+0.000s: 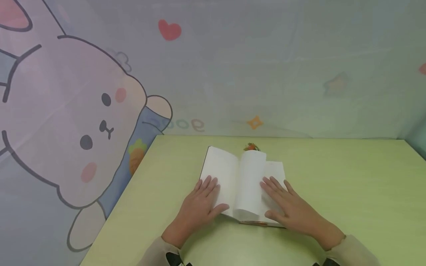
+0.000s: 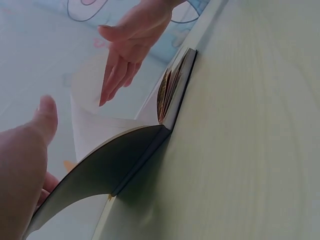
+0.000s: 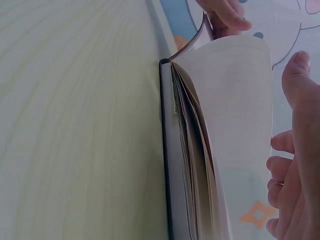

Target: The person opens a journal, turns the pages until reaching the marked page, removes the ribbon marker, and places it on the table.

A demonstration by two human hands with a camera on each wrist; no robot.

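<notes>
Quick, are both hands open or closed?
Left hand: open, resting on the left page of the hardcover book.
Right hand: open, at the edge of the raised page.

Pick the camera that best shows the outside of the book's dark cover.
The left wrist view: the cover tilts up from the table there, baring its broad dark outer face. The head view looks down on the white pages and catches only thin dark edges; the right wrist view shows mainly a narrow dark edge.

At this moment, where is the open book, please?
In the head view, the open book is on the table in the lower half, slightly right of centre, between the left hand and the right hand.
</notes>
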